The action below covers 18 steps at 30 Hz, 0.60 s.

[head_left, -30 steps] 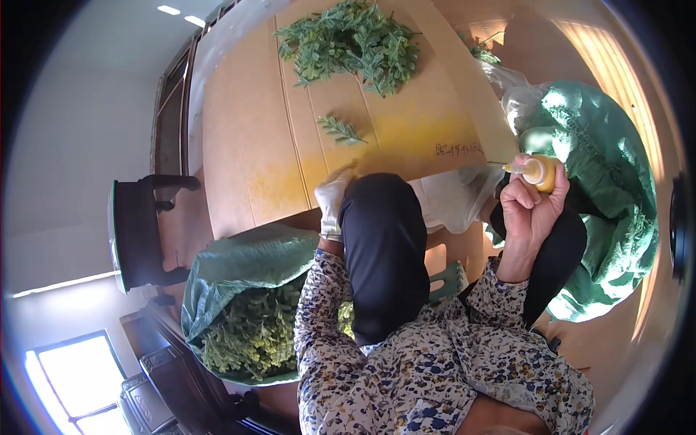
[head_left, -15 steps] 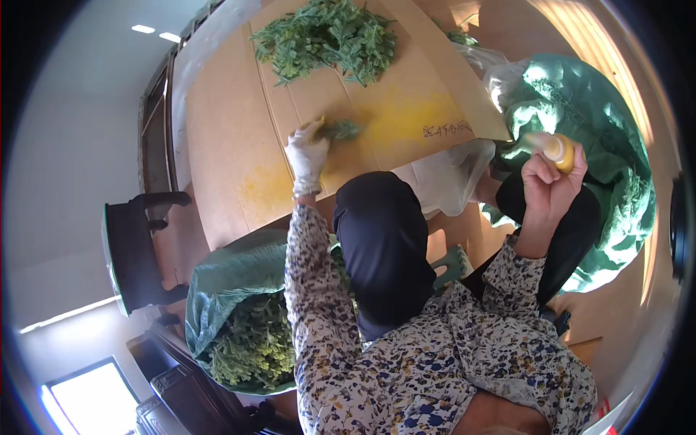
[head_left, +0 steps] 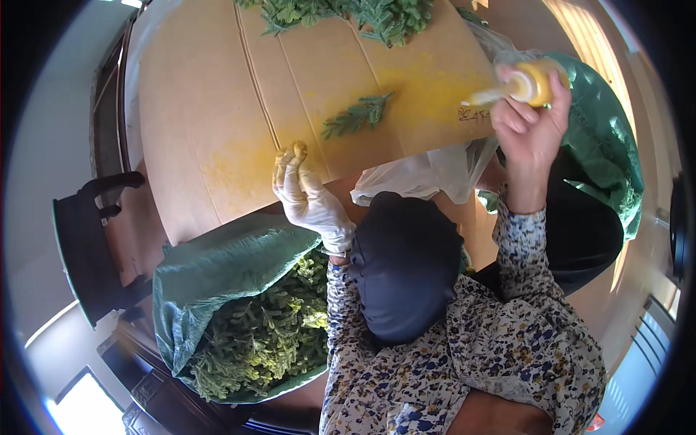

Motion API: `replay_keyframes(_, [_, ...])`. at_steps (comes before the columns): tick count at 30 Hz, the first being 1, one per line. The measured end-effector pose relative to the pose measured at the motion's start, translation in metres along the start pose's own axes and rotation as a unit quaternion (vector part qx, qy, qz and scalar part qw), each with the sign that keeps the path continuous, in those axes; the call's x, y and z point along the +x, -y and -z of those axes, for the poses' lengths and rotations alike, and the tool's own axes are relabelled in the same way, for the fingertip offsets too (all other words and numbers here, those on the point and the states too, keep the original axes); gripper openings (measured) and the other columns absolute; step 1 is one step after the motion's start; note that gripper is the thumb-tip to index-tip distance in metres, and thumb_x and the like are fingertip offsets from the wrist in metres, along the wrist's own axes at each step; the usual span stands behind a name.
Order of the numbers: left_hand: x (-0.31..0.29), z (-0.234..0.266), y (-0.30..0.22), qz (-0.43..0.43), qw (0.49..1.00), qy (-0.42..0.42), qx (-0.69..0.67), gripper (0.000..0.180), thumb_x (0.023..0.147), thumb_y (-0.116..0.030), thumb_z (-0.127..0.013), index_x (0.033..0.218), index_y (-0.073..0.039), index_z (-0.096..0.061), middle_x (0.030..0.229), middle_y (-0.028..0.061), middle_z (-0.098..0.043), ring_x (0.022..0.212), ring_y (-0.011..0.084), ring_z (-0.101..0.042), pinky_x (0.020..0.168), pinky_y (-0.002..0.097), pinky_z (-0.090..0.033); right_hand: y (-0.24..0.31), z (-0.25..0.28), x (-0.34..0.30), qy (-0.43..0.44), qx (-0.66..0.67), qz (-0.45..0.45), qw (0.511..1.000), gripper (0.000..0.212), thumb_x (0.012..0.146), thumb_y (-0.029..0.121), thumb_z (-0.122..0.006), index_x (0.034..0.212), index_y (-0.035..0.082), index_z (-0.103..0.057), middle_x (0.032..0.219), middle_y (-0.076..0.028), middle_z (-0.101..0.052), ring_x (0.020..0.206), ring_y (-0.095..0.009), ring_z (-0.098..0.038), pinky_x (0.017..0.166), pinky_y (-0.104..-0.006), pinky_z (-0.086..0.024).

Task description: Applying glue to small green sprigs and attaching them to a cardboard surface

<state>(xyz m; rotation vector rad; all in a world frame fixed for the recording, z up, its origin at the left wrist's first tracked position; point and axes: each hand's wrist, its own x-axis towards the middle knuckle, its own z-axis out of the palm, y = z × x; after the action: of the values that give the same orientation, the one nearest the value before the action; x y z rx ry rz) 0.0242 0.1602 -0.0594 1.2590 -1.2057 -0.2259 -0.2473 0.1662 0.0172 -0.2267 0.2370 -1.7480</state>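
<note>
My left hand [head_left: 310, 206], in a white glove with yellow-stained fingertips, is open over the near edge of a cardboard sheet [head_left: 210, 109]. Its fingers are a little apart with nothing between them. Just beyond them a small green artificial sprig [head_left: 357, 116] lies flat on the cardboard. On the right, my bare right hand [head_left: 529, 127] is closed around a yellow bottle [head_left: 538, 81] with a long pale nozzle. The bottle is raised and blurred, its nozzle pointing left over the cardboard's yellow-stained right part.
A pile of green sprigs [head_left: 384, 18] sits at the cardboard's far side. Below my left forearm, an opened green bag [head_left: 210, 261] is full of lighter yellow-green sprigs [head_left: 268, 326]. Another green bag [head_left: 598, 138] stands at right. A dark chair [head_left: 90, 254] is at left.
My left hand has let go of the sprig and drawn back toward me; the sprig now lies on the cardboard. My right hand has moved the bottle up and left. The whole view has shifted.
</note>
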Motion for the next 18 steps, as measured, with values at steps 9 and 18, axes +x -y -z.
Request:
replay_keyframes(9, [0.003,-0.041,0.007,-0.032,0.978,0.14,0.15,0.044,0.06,-0.014,-0.082,0.101,-0.012,-0.067,0.105,0.0004,-0.065,0.112,0.0247,-0.051,0.095,0.0404,-0.039,-0.055,0.001,0.03,-0.074,-0.264,0.037,0.961,0.02,0.091,0.027,-0.053,0.095,0.008,-0.051,0.099,-0.023,-0.06,0.046,-0.002,-0.037,0.042,-0.0159,-0.036])
replay_keyframes(18, [0.0,-0.041,0.018,-0.065,0.969,0.15,0.186,0.056,0.05,-0.02,-0.086,0.103,-0.013,-0.067,0.105,-0.0005,-0.065,0.109,0.0265,-0.053,0.095,0.0419,-0.038,-0.074,0.017,0.023,-0.098,-0.347,0.048,0.931,0.022,0.087,0.027,-0.057,0.092,0.005,-0.054,0.093,-0.014,-0.063,0.048,-0.003,-0.033,0.046,-0.019,-0.033])
